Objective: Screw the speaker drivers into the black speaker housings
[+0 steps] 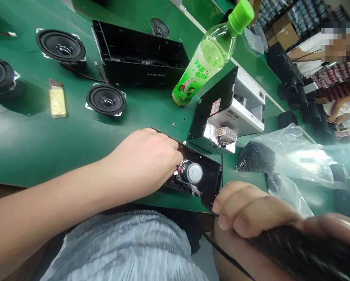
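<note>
The curled left hand (142, 162) (any pinch is hidden) at the wire connector (176, 169) on a speaker driver (191, 172) in the black enclosure (211, 171), at the counter's (46, 150) near edge, could rip it free by tugging, while the right hand (245, 207) curls round the corner.

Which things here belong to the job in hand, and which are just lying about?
In hand: left hand, right hand, black speaker cabinet, speaker driver inside it.

Lying about: green-capped bottle, loose speaker drivers, second black cabinet, plastic bag of black parts.
</note>
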Action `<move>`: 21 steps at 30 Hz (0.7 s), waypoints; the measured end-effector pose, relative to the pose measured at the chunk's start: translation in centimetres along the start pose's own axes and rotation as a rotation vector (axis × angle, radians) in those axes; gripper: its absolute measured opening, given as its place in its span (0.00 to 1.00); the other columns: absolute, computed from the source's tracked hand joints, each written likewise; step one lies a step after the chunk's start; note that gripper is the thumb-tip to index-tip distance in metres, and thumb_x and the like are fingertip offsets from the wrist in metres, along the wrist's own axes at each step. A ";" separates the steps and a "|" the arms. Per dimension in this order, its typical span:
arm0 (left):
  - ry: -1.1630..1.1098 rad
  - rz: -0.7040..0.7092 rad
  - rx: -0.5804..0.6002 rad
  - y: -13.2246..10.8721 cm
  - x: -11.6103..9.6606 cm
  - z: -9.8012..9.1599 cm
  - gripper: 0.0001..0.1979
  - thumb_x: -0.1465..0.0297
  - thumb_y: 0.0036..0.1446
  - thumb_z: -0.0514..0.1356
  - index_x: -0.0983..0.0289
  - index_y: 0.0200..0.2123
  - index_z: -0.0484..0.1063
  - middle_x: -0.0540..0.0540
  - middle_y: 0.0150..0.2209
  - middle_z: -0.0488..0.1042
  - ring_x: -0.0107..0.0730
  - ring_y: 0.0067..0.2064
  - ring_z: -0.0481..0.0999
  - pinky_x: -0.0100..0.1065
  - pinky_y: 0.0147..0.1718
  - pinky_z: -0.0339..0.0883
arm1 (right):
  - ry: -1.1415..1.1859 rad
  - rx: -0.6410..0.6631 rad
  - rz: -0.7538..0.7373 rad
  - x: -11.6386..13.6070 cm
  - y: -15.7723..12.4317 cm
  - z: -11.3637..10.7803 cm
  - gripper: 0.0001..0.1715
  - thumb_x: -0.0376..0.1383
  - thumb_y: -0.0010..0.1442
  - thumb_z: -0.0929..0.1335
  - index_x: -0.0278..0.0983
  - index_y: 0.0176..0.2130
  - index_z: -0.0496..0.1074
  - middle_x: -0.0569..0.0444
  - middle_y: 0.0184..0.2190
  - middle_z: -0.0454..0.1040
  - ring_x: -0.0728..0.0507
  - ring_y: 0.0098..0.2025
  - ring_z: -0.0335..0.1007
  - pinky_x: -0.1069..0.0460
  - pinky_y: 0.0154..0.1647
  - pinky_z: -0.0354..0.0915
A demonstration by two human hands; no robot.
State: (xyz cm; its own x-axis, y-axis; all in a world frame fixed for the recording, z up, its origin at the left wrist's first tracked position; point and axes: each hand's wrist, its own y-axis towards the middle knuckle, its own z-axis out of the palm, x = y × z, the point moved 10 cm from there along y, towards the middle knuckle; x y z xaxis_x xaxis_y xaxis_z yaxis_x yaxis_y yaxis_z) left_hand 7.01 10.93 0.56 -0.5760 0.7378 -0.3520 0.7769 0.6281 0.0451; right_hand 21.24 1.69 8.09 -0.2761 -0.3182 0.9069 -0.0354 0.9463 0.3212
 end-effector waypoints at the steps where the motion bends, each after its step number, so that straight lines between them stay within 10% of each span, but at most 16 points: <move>1: 0.004 -0.002 0.011 0.0 0.0 0.0 0.08 0.71 0.63 0.66 0.56 0.31 0.83 0.51 0.31 0.81 0.44 0.36 0.82 0.45 0.36 0.62 | 0.015 -0.035 -0.052 0.6 0.1 0.1 0.07 0.39 0.68 0.73 0.53 0.46 0.78 0.59 0.24 0.73 0.40 0.27 0.73 0.39 0.34 0.77; 11: 0.043 0.156 -0.098 -0.2 -2.0 -1.2 0.10 0.71 0.65 0.68 0.58 0.29 0.79 0.50 0.29 0.77 0.39 0.33 0.77 0.42 0.32 0.56 | 0.046 -0.136 -0.171 1.4 -0.2 -0.2 0.30 0.28 0.63 0.74 0.53 0.60 0.76 0.59 0.28 0.80 0.41 0.26 0.74 0.40 0.32 0.75; 15: 0.079 0.353 -0.199 0.1 -4.7 -2.2 0.10 0.71 0.67 0.69 0.58 0.30 0.78 0.51 0.31 0.75 0.39 0.34 0.72 0.43 0.33 0.56 | 0.033 -0.256 -0.182 1.4 -1.1 -1.4 0.16 0.42 0.76 0.65 0.54 0.59 0.74 0.58 0.25 0.74 0.40 0.23 0.69 0.40 0.30 0.72; 21: 0.150 0.580 -0.117 2.2 -8.5 -1.2 0.11 0.72 0.66 0.70 0.60 0.29 0.79 0.56 0.38 0.79 0.41 0.42 0.74 0.44 0.38 0.58 | -0.037 -0.357 -0.262 1.0 -3.3 -4.2 0.23 0.61 0.70 0.66 0.52 0.54 0.73 0.56 0.26 0.68 0.40 0.22 0.63 0.37 0.27 0.71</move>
State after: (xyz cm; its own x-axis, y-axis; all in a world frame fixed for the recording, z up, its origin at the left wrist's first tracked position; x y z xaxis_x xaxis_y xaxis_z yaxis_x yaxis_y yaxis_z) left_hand 13.29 6.35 4.78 -0.1032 0.9892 -0.1042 0.9465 0.1298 0.2953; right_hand 25.11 -1.99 9.04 -0.3366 -0.5361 0.7742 0.2235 0.7531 0.6187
